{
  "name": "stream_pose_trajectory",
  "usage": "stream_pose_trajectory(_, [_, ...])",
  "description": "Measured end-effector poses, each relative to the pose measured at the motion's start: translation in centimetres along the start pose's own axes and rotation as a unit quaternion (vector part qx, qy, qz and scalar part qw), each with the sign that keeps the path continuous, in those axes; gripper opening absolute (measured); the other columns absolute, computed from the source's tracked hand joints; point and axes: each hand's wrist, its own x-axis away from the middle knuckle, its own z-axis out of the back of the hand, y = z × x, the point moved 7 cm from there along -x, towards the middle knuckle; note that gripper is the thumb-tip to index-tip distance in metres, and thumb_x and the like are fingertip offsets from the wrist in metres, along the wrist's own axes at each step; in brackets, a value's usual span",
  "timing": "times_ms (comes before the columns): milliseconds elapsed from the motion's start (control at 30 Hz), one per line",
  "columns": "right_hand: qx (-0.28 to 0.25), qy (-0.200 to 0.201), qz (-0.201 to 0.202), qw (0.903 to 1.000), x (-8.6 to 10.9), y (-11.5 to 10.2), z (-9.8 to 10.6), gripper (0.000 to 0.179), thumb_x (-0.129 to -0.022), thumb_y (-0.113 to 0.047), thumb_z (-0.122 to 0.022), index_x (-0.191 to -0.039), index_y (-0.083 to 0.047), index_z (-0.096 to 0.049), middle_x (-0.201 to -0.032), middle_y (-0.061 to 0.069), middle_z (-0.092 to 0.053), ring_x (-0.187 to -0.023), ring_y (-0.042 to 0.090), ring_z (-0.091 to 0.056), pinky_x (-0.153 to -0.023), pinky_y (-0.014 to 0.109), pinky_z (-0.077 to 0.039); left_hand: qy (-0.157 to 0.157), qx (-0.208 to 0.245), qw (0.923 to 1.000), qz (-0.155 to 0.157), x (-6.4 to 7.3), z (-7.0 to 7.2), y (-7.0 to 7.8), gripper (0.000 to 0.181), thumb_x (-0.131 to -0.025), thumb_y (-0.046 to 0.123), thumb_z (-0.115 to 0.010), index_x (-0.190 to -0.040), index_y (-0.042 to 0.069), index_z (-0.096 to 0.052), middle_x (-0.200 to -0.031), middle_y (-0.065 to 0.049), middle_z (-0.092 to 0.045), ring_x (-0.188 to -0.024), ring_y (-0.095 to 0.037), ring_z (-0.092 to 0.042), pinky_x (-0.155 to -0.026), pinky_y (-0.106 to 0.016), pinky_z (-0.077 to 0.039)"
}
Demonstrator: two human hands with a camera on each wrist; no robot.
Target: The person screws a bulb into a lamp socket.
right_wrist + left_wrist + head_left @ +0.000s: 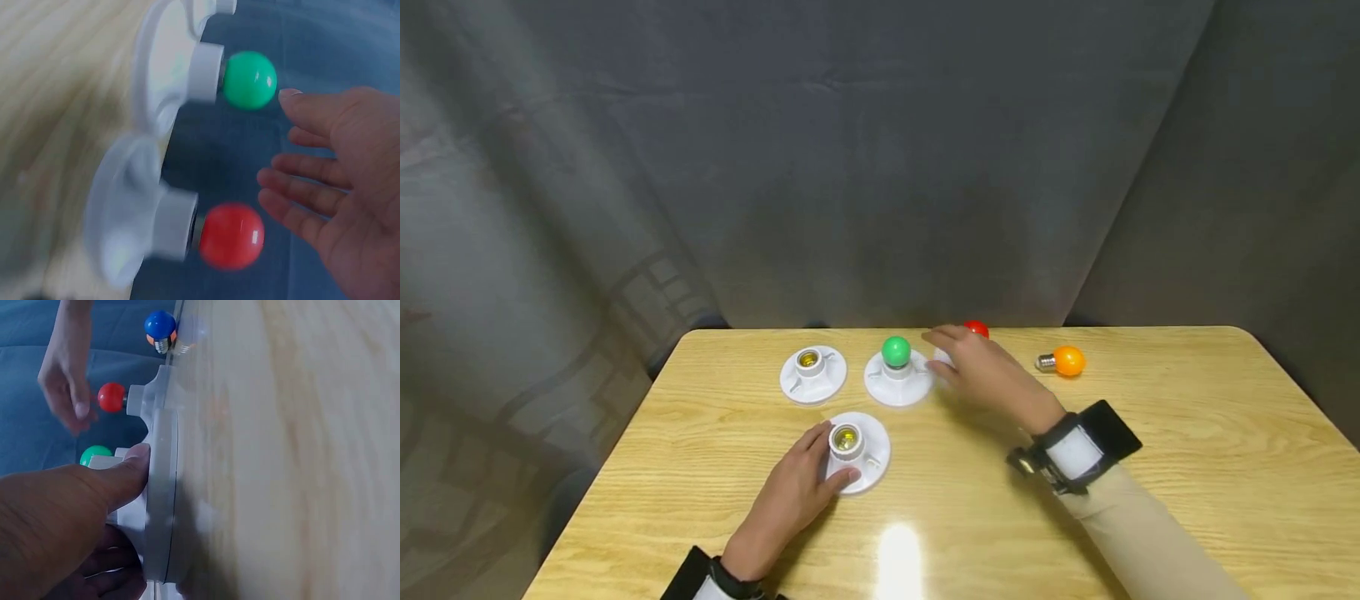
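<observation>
Head view: left hand [797,487] pinches front socket [871,454] by its rim; green bulb [896,351] at that socket's 1 o'clock. Right hand [988,375], fingers loosely spread, holds nothing, hovers near green bulb and red bulb [977,328]; a careless sweep could bump either. Table [1187,400] back edge close at 12, so a shoved bulb socket might slip over; more room toward 4.

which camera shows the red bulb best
The right wrist view: the red bulb looks largest there, unobstructed, with its white lampholder in sight. The head view shows only its top, the right hand covering the rest; the left wrist view shows it smaller, beside that hand.
</observation>
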Motion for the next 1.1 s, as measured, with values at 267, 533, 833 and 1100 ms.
stream_pose_trajectory(267, [0.05, 0.06, 0.012, 0.9969, 6.0, 3.1, 1.9, 0.045, -0.086, -0.019, -0.074, -0.126, 0.001, -0.063, -0.123, 0.02, -0.065, -0.112, 0.036, -0.063, -0.094, 0.05, -0.053, -0.003, -0.003, 0.9999, -0.016, -0.3, -0.4, 0.6, 0.065, -0.083, 0.037, -0.076, -0.132, -0.001, -0.057, -0.137, -0.016, -0.056, -0.123, -0.034, -0.057, -0.102, -0.046, -0.05])
stream_pose_trajectory(533, [0.075, 0.076, -0.015, 0.9942, 9.6, 5.2, 1.8, 0.042, -0.082, -0.018, -0.077, -0.117, 0.002, -0.067, -0.119, 0.022, -0.065, -0.111, 0.04, -0.062, -0.091, 0.054, -0.054, -0.008, 0.001, 0.9993, -0.036, -0.6, -0.9, 1.8, 0.064, -0.083, 0.037, -0.075, -0.131, -0.001, -0.058, -0.136, -0.017, -0.057, -0.121, -0.034, -0.059, -0.1, -0.046, -0.051])
stream_pose_trajectory(833, [0.083, 0.068, -0.041, 0.9934, 11.3, 6.4, 1.7, 0.05, -0.078, -0.017, -0.081, -0.121, 0.002, -0.065, -0.128, 0.026, -0.06, -0.11, 0.043, -0.063, -0.088, 0.055, -0.054, 0.0, -0.003, 0.9982, -0.06, -0.8, -1.2, 3.0, 0.062, -0.082, 0.035, -0.076, -0.13, -0.001, -0.059, -0.133, -0.018, -0.058, -0.119, -0.034, -0.06, -0.099, -0.045, -0.052])
stream_pose_trajectory(1100, [0.057, 0.024, -0.095, 0.9936, 12.0, 7.6, 0.6, 0.06, -0.081, -0.02, -0.079, -0.134, -0.002, -0.057, -0.142, 0.026, -0.049, -0.119, 0.046, -0.057, -0.093, 0.058, -0.05, -0.036, -0.002, 0.9973, -0.064, -1.3, -1.8, 3.8, 0.064, -0.085, 0.037, -0.073, -0.134, -0.001, -0.055, -0.137, -0.019, -0.056, -0.124, -0.035, -0.057, -0.103, -0.046, -0.049])
